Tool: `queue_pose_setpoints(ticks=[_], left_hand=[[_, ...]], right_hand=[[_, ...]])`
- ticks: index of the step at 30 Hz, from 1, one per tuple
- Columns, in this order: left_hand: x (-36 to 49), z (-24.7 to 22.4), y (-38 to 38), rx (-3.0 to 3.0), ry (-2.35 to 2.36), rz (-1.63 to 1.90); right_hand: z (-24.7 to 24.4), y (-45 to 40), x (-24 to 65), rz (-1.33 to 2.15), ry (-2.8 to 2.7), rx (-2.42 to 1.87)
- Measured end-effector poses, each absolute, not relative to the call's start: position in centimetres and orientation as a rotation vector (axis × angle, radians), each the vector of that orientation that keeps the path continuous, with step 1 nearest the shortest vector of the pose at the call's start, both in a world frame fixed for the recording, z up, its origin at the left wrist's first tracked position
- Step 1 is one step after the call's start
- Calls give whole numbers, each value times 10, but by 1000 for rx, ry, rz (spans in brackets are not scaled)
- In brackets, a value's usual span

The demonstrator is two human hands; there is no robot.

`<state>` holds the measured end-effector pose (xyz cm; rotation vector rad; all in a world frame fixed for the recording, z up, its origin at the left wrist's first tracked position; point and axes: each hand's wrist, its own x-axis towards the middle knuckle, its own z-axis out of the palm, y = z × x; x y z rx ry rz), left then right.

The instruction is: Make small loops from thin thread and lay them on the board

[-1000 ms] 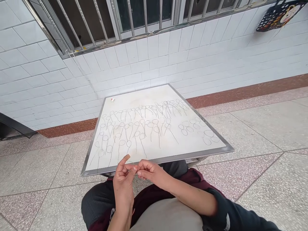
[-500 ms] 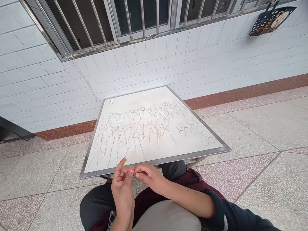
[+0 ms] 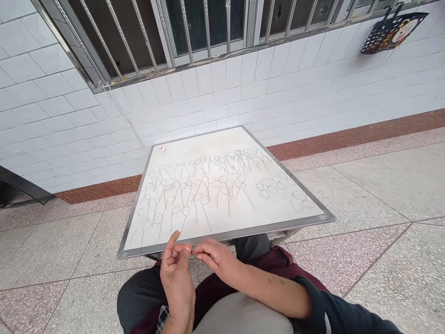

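My left hand [image 3: 178, 278] is just off the table's near edge, its thumb and a finger pinched together. One raised finger has a tan wrapping [image 3: 177, 233] on its tip. Touching or nearly touching those fingertips, my right hand [image 3: 222, 262] is also closed in a pinch. Whatever lies between the fingers is too small to make out. Beyond both hands, thin dark loops with long tails, resembling bent wire [image 3: 207, 215], lie in rows across the white tabletop [image 3: 271, 218]. Several tailless rings [image 3: 301, 193] are grouped at the right.
The table has a grey metal rim [image 3: 225, 235]. A small white and red object [image 3: 163, 149] sits in its far left corner. Behind stands a white tiled wall [image 3: 208, 102] with a barred window [image 3: 205, 28]. A patterned bag [image 3: 392, 35] hangs at the upper right.
The view has shifted slightly, so the table and wall sit a little lower and to the right. Both hands keep their pinch, with the fingertips slightly further left.
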<state>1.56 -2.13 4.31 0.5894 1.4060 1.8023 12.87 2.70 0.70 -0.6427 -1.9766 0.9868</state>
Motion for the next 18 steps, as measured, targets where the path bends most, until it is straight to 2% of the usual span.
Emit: queue_pose_setpoints(ticks=[18], left_hand=[[2, 35, -12, 612, 1435, 1841]], right_hand=[[2, 28, 136, 724, -2207, -711]])
